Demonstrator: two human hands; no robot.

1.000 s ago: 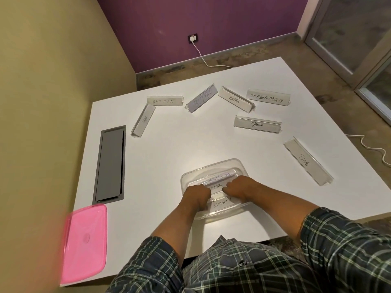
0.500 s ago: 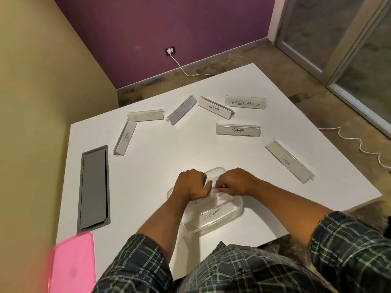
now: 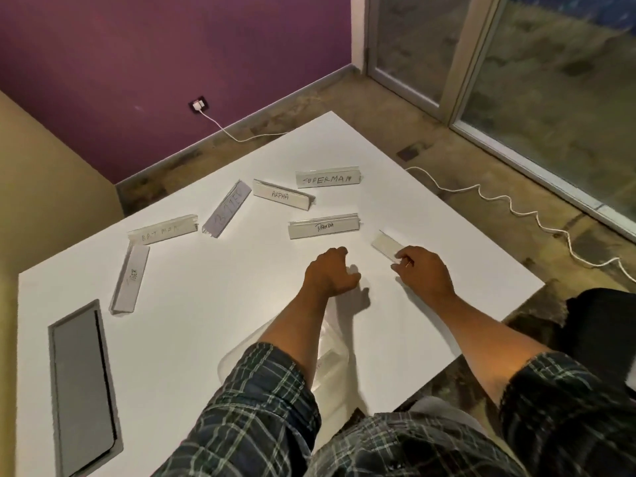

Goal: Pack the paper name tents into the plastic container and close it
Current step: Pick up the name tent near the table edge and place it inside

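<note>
My right hand (image 3: 425, 275) reaches forward and its fingers curl over the near end of a paper name tent (image 3: 385, 243) lying on the white table (image 3: 213, 325). My left hand (image 3: 328, 273) hovers beside it with curled fingers, holding nothing. The clear plastic container (image 3: 241, 351) sits near the front edge under my left forearm, mostly hidden, with tents inside. More tents lie further out: PANDA (image 3: 323, 226), ALPHA (image 3: 282, 194), SUPERMAN (image 3: 328, 179), a purple-tinted one (image 3: 227, 208), BATMAN (image 3: 161, 232) and one at the left (image 3: 130, 277).
A grey cable hatch (image 3: 82, 383) is set into the table at the near left. A white cable (image 3: 516, 211) snakes over the floor past the table's right edge. Glass doors (image 3: 516, 80) stand at the back right.
Both hands left the container and moved forward over the table. My right hand reached the tent on the right. The view tilted up, and the pink lid dropped out of sight.
</note>
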